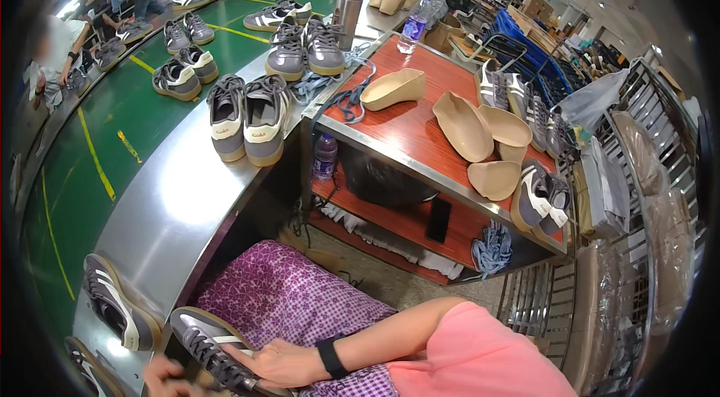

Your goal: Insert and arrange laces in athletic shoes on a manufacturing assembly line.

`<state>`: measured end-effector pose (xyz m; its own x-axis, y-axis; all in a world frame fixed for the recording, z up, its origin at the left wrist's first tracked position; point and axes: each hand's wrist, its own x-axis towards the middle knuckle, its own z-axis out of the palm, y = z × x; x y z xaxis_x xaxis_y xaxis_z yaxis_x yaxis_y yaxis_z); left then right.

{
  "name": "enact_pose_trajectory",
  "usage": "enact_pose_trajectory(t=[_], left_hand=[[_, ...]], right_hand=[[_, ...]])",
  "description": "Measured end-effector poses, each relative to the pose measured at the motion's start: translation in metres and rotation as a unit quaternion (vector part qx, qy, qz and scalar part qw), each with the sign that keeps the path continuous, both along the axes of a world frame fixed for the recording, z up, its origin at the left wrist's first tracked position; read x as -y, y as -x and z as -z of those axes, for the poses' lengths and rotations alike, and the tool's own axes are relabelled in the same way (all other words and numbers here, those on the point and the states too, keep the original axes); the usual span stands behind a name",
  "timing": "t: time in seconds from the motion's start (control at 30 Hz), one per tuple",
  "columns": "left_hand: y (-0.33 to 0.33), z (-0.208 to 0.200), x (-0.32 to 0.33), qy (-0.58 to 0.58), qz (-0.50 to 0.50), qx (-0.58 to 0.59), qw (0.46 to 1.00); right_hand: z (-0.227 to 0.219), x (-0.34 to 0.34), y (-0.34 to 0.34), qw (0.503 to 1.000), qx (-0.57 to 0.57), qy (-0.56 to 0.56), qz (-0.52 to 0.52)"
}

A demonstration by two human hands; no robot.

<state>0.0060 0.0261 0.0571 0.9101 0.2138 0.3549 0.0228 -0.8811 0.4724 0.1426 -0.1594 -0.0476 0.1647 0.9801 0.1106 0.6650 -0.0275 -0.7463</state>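
Observation:
A grey sneaker (202, 337) with white stripes, dark laces and a gum sole lies over my lap at the bottom. My right hand (281, 363), below a black wristband, rests on its side with curled fingers gripping near the laces. At the lower edge my left hand (169, 378) is close to the laces, its fingers smeared by motion. Purple patterned cloth (277, 284) covers my lap behind the shoe. Just left, a matching sneaker (120, 307) sits on the metal ledge, with another sneaker (90, 367) below it, partly cut off.
A metal ledge (165, 194) borders the green conveyor (67, 194), which carries several sneakers. The red table (420, 127) holds beige foot-shaped forms (465, 127), sneakers and a water bottle (414, 25). A thermos (347, 14) stands on the ledge. Light-blue laces (493, 249) hang below.

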Motion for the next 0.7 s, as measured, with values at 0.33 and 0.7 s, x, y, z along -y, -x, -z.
enact_pose_trajectory(t=[0.33, 0.7], left_hand=[[-0.045, 0.033, -0.073, 0.056, -0.234, -0.143, 0.960], [-0.081, 0.016, -0.021, -0.087, -0.157, -0.216, 0.960]], right_hand=[[0.004, -0.023, -0.035, 0.982, 0.059, -0.116, 0.139], [-0.021, -0.093, -0.110, 0.976, -0.103, -0.180, 0.060]])
